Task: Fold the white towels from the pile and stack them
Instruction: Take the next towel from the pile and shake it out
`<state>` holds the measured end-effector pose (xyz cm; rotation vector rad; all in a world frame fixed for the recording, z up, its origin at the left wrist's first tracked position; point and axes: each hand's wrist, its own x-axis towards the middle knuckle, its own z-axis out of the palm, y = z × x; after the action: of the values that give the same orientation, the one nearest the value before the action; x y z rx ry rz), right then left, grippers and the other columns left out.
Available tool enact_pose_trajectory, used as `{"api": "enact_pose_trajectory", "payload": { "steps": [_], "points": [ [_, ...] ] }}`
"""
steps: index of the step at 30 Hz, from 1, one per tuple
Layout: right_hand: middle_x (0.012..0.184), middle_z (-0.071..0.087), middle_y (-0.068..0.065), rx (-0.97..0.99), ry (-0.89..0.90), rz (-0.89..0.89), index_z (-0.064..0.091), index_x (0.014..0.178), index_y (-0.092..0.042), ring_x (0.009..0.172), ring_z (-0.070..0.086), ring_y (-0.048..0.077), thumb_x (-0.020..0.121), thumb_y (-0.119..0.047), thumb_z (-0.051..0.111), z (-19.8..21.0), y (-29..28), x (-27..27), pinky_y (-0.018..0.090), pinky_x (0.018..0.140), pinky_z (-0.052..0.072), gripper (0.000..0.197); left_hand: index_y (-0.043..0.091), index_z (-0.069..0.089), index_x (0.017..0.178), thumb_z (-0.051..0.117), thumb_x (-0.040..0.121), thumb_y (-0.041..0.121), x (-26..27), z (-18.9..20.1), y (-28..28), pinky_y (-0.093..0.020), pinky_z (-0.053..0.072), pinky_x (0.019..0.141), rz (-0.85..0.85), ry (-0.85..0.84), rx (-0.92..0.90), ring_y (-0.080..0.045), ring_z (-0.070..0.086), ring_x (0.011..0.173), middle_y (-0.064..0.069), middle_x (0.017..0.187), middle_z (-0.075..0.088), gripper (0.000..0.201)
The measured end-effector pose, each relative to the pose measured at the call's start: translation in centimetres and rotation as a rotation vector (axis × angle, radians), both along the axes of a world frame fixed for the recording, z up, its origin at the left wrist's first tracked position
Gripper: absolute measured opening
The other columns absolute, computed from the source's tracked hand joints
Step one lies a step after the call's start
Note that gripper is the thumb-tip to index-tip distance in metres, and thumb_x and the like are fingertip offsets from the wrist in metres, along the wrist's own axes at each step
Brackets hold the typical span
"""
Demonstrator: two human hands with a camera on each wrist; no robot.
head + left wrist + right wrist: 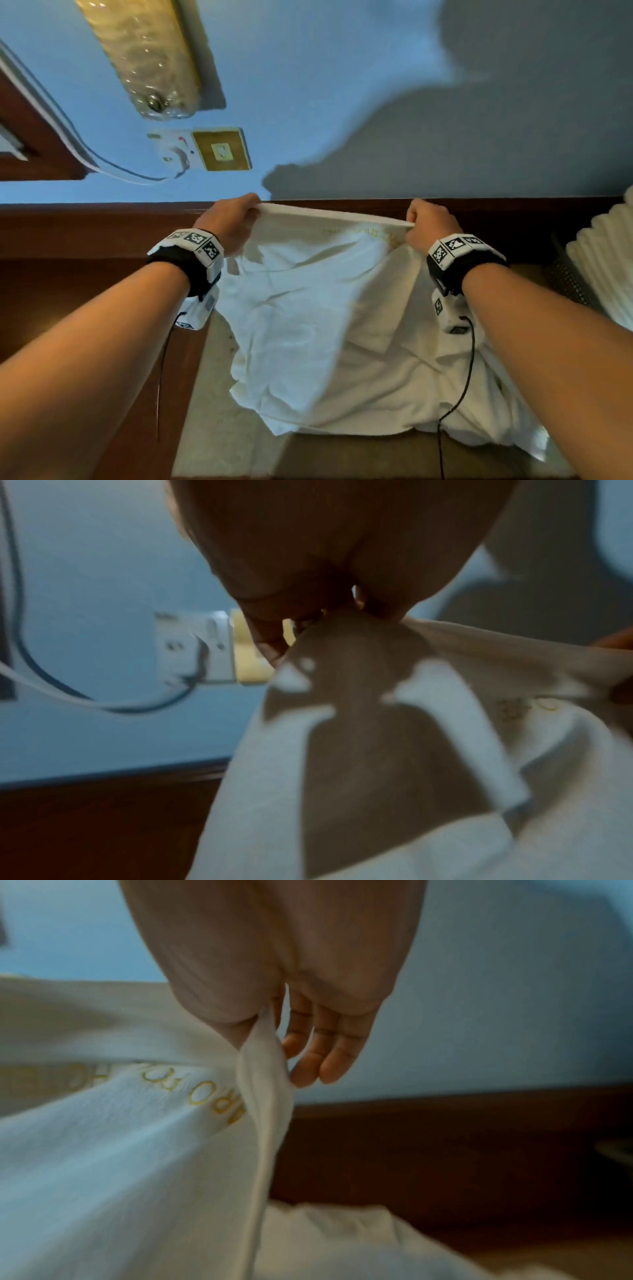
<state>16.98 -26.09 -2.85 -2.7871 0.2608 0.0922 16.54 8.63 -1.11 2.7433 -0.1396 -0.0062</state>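
You've got the white towel [308,308] by its top hem, left hand [229,222] and right hand [430,226] each pinching a corner, hem taut between your grips. Below them it hangs, tail bunched on the pile [479,394]. I'd lift until the tail clears, keeping both pinches level, before folding.

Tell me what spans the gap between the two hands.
The taut top hem of the white towel, pinched by the left hand and right hand; nothing else. The head view shows it.
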Motion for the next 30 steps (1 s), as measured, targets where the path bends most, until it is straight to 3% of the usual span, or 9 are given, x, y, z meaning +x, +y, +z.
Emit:
{"api": "enact_pose_trajectory", "payload": {
  "steps": [5,11,16,19,21,23,26,28,30],
  "points": [
    [0.096,0.068,0.018,-0.003,-0.103,0.047,0.071,0.097,-0.018,0.083,0.060,0.036,0.084,0.000,0.055,4.8,4.6,-2.6,0.038,0.076,0.054,0.028,0.016,0.061,0.113,0.047,0.102,0.018,-4.0,6.1,9.3,-0.039,0.043,0.080,0.080,-0.168,-0.035,-0.038,0.060,0.100,-0.018,0.108,0.065,0.018],
    [0.095,0.070,0.018,0.126,-0.318,-0.015,0.072,0.095,-0.014,0.089,0.063,0.039,0.085,-0.001,0.056,9.0,14.4,-7.7,0.034,0.072,0.044,0.023,0.007,0.062,0.111,0.045,0.100,0.011,-10.7,12.6,25.7,-0.049,0.044,0.087,0.229,-0.363,0.035,-0.048,0.059,0.106,-0.028,0.114,0.064,0.021],
    [0.092,0.070,0.012,0.172,-0.534,0.259,0.068,0.087,-0.015,0.092,0.063,0.036,0.084,-0.011,0.057,16.1,27.8,-11.5,0.037,0.077,0.050,0.012,0.012,0.065,0.111,0.060,0.089,0.022,-16.5,15.6,37.2,-0.053,0.050,0.089,0.433,-0.337,0.105,-0.044,0.061,0.101,-0.022,0.108,0.067,0.025],
    [0.102,0.070,0.011,0.056,-0.548,0.480,0.069,0.095,-0.021,0.099,0.062,0.034,0.087,-0.008,0.054,19.2,35.6,-15.0,0.035,0.080,0.047,0.021,0.024,0.055,0.134,0.077,0.074,0.054,-19.1,15.1,35.2,-0.040,0.048,0.093,0.180,-0.303,-0.052,-0.026,0.060,0.103,-0.003,0.110,0.061,0.071],
    [0.109,0.069,0.009,-0.045,-0.501,0.623,0.068,0.103,-0.025,0.105,0.060,0.032,0.086,-0.006,0.053,20.2,39.9,-17.6,0.037,0.087,0.047,0.030,0.032,0.049,0.138,0.088,0.072,0.047,-21.0,13.7,30.6,-0.026,0.045,0.084,-0.065,-0.160,-0.260,-0.011,0.056,0.097,0.007,0.113,0.058,0.078],
    [0.108,0.068,0.009,-0.163,-0.455,0.707,0.069,0.109,-0.024,0.106,0.060,0.032,0.084,-0.007,0.054,19.9,43.2,-19.9,0.039,0.089,0.049,0.033,0.034,0.061,0.120,0.088,0.072,0.043,-21.9,11.3,27.0,-0.020,0.047,0.073,-0.202,-0.122,-0.440,0.002,0.059,0.081,0.013,0.101,0.066,0.056],
    [0.103,0.068,0.006,-0.272,-0.372,0.688,0.070,0.101,-0.025,0.104,0.061,0.030,0.086,-0.016,0.059,18.1,44.4,-21.4,0.036,0.083,0.050,0.020,0.025,0.066,0.075,0.063,0.075,0.051,-21.8,8.5,27.4,-0.036,0.051,0.065,-0.209,-0.233,-0.476,-0.008,0.057,0.063,0.008,0.067,0.065,0.026],
    [0.103,0.068,0.006,-0.295,-0.302,0.616,0.067,0.091,-0.024,0.103,0.061,0.030,0.092,-0.033,0.063,16.3,42.8,-21.3,0.033,0.075,0.042,0.010,0.032,0.065,0.067,0.056,0.080,0.043,-22.1,8.6,29.6,-0.035,0.048,0.064,-0.177,-0.226,-0.480,-0.011,0.054,0.062,0.012,0.059,0.059,0.020],
    [0.100,0.068,0.007,-0.274,-0.246,0.533,0.056,0.074,-0.023,0.099,0.061,0.031,0.093,-0.039,0.061,14.2,40.6,-20.8,0.033,0.071,0.038,0.026,0.031,0.066,0.067,0.060,0.089,0.030,-22.3,9.0,32.0,-0.030,0.046,0.066,-0.154,-0.233,-0.463,-0.010,0.056,0.066,0.011,0.064,0.064,0.023]
  ]
}}
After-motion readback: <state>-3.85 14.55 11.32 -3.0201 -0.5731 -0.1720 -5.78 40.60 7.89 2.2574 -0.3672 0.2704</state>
